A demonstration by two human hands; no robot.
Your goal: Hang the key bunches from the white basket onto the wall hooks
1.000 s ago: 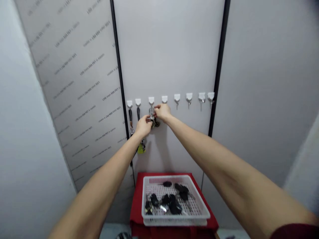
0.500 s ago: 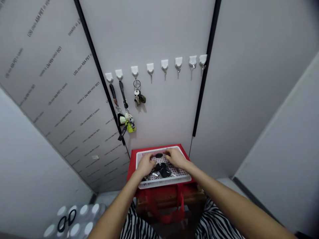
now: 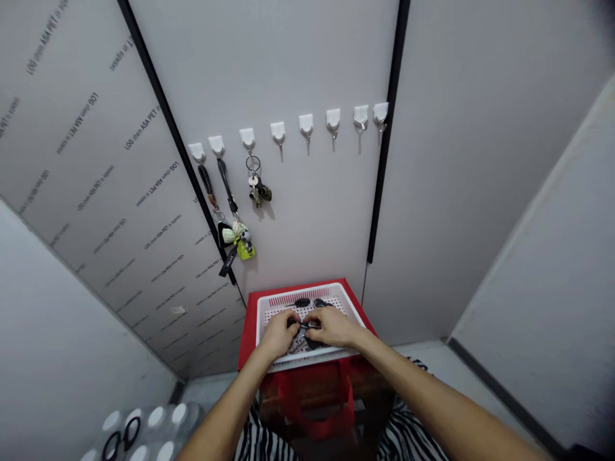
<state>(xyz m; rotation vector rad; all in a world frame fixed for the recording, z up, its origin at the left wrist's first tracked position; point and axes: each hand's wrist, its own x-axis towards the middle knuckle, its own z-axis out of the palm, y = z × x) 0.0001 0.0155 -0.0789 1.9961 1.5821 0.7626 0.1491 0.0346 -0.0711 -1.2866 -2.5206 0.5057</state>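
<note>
**Both hands down in the basket, on one key bunch**

Your right hand is curled, thumb and fingertips pinched on a small key bunch that lies just off its fingertips, between your two hands. Your left hand is curled too, with its fingertips against the same bunch from the other side. Whether it actually grips cannot be told from here.

To do this well, I'd judge that you should work on the ring, not the dangling parts. Pinch the metal ring with the right hand and use the left to brush aside whatever is tangled with it. Then lift straight up, so nothing else rides along or snags in the perforated floor.

The white basket sits under both palms, on a red bag whose edge shows to the outside of your left hand. Inside it, a black fob lies just beyond your fingertips, near the far wall. Other dark keys are mostly hidden under your hands, so their number is unclear.

Well above your hands, a row of white hooks runs across the wall. The three hooks up and to the left of your left hand carry hung keys; the rest are bare.
</note>
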